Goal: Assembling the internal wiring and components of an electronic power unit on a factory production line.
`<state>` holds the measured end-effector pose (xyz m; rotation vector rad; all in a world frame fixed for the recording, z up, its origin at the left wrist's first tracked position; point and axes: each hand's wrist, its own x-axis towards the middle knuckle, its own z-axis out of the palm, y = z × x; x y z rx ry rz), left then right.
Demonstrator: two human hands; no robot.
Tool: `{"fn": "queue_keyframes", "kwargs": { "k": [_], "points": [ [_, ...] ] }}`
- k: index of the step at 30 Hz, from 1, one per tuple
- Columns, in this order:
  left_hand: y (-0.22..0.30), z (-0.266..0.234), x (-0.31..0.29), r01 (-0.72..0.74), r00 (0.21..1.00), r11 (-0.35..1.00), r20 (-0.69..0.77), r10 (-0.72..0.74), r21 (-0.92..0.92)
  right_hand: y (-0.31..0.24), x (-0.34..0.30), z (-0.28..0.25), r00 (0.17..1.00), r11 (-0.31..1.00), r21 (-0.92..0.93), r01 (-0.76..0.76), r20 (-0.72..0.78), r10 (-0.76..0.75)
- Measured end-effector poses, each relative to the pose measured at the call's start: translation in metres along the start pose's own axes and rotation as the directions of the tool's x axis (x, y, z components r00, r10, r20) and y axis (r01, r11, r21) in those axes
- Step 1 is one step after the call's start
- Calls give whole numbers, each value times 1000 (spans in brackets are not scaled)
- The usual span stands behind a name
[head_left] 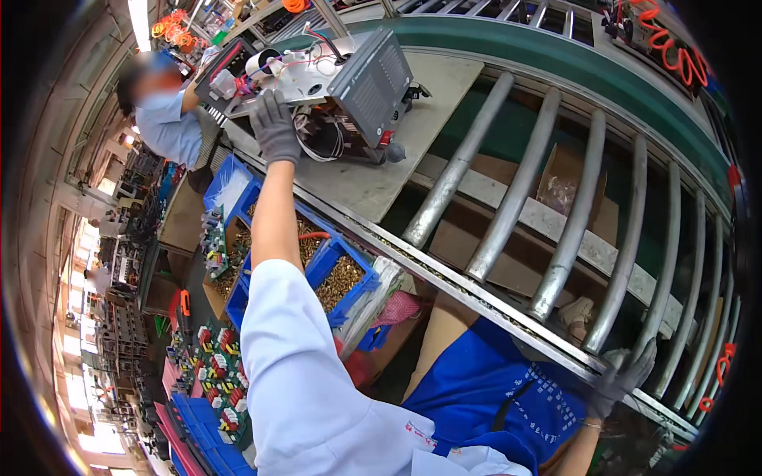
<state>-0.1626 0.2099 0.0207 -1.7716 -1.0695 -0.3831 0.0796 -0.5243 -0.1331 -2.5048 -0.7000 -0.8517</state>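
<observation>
A half-assembled welding machine (369, 91) sits on a flat plate (373, 186) at the upper middle. It has a dark grey vented side panel, a pale inner chassis and loose wires. My left hand (275, 131), in a grey glove, reaches far forward with its fingers curled over the near edge of the pale chassis. Some fingertips are hidden from view. At the lower right, my right hand (619, 385), also gloved in grey, rests on the near rail of the roller conveyor (571, 230). Its fingers are spread beside a metal roller, with nothing visible in them.
Below my left arm stand blue bins (345, 278) holding many small brass parts. Several circuit boards (218, 373) lie at the lower left. A co-worker in a light blue shirt (171, 131) is at the far left, near the machine. Orange coiled hoses (675, 51) hang at the upper right.
</observation>
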Motion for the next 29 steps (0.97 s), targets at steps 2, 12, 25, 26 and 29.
{"fn": "queue_keyframes", "kwargs": {
  "k": [2, 12, 25, 26, 29],
  "points": [
    [-6, 17, 10, -12, 996, 997, -92, 5, -76, -4, 2, 4, 1000, 1000, 7, 7, 3, -7],
    [-12, 68, 16, -80, 963, 934, -270, -18, -347, -6, 2, 9, 996, 998, 17, -64, 65, 62],
    [8, -18, 39, 19, 960, 996, 280, 6, -84, -16, 14, -2, 989, 996, 13, -92, 120, 90],
    [-34, 40, 43, -10, 971, 987, 236, 48, -158, -21, 16, 6, 992, 990, 82, -115, 70, 109],
    [35, 81, 70, -160, 896, 967, -441, 57, -200, -18, 15, -1, 994, 993, 34, -109, 33, 108]
  ]
}}
